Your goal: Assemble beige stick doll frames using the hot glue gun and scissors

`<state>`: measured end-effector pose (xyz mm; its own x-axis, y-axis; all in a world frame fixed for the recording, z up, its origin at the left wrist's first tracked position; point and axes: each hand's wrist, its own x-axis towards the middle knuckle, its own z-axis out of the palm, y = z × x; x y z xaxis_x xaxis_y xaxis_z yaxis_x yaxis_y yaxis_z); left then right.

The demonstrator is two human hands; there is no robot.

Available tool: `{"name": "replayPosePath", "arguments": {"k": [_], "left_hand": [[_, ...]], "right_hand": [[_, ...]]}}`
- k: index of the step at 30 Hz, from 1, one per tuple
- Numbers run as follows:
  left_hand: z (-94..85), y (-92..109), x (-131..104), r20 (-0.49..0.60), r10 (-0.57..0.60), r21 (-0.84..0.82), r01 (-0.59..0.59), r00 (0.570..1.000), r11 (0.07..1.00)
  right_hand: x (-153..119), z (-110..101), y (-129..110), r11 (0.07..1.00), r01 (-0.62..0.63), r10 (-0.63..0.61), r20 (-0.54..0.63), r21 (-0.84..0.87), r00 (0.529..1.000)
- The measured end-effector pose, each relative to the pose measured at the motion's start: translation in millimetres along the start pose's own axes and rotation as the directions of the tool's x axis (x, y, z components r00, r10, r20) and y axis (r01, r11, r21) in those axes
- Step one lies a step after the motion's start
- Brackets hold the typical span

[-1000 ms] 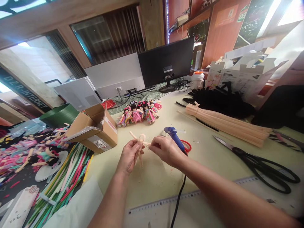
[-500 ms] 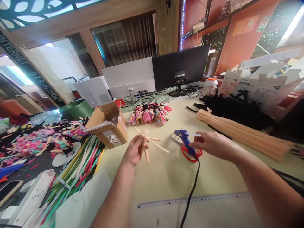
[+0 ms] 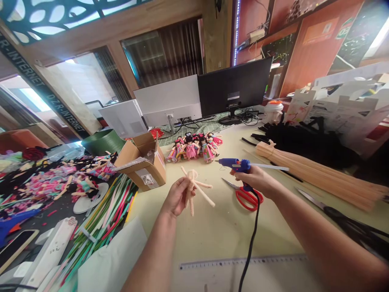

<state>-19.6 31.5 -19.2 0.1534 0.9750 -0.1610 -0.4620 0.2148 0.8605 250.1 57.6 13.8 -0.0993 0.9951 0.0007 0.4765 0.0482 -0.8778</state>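
My left hand (image 3: 177,197) pinches a small doll figure (image 3: 192,183) of pale peach pipe cleaners, with a knotted head and thin limbs sticking out to the right and down. A blue hot glue gun (image 3: 235,164) is gripped in my right hand (image 3: 258,180), raised off the table with its nozzle pointing left. A clear glue stick (image 3: 270,166) juts from its back, and a black cord (image 3: 253,239) runs from its handle to the near edge. Red-handled scissors (image 3: 249,198) lie on the table just below the glue gun. The nozzle and the figure are apart.
Finished dolls (image 3: 194,148) stand behind my hands, beside an open cardboard box (image 3: 151,172). Bundled pipe cleaners (image 3: 100,223) lie left; a peach bundle (image 3: 316,176) and black-handled scissors (image 3: 337,215) lie right. A ruler (image 3: 225,263) crosses the front. Monitors (image 3: 234,89) stand behind.
My right hand has taken hold of the glue gun and lifted it off the scissors, turning its nozzle to the left. My left hand still holds the pipe-cleaner figure, nearly in place.
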Motion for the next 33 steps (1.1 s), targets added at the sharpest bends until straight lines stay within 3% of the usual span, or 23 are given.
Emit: {"name": "replayPosePath", "arguments": {"k": [3, 5, 14, 18, 26, 30, 33], "left_hand": [[0.2, 1, 0, 0.005, -0.001, 0.011, 0.001, 1.000, 1.000], [0.3, 0, 0, 0.020, -0.008, 0.015, 0.007, 1.000, 1.000], [1.0, -7, 3, 0.024, -0.025, 0.038, 0.024, 0.999, 0.999], [2.4, -8, 4, 0.021, -0.007, 0.093, 0.005, 1.000, 0.996], [8.2, -9, -1, 0.010, -0.043, 0.183, 0.040, 0.999, 0.982], [7.1, -10, -1, 0.016, -0.045, 0.167, 0.042, 0.999, 0.985], [6.0, -13, 1, 0.023, -0.042, 0.178, 0.038, 0.999, 0.983]], "right_hand": [[-6, 5, -4, 0.955, 0.027, -0.071, 0.138, 0.294, 0.988], [-11, 11, -1, 0.909, 0.022, -0.097, 0.160, 0.417, 0.982], [-15, 21, 27, 0.804, -0.073, -0.075, 0.223, 0.591, 0.972], [-14, 20, 25, 0.830, -0.061, -0.086, 0.235, 0.555, 0.968], [-21, 12, 6, 0.953, 0.035, -0.135, 0.316, 0.302, 0.939], [-27, 12, -6, 0.980, 0.055, -0.112, 0.304, 0.189, 0.946], [-30, 11, -12, 0.979, 0.124, -0.165, 0.275, 0.160, 0.947]]}}
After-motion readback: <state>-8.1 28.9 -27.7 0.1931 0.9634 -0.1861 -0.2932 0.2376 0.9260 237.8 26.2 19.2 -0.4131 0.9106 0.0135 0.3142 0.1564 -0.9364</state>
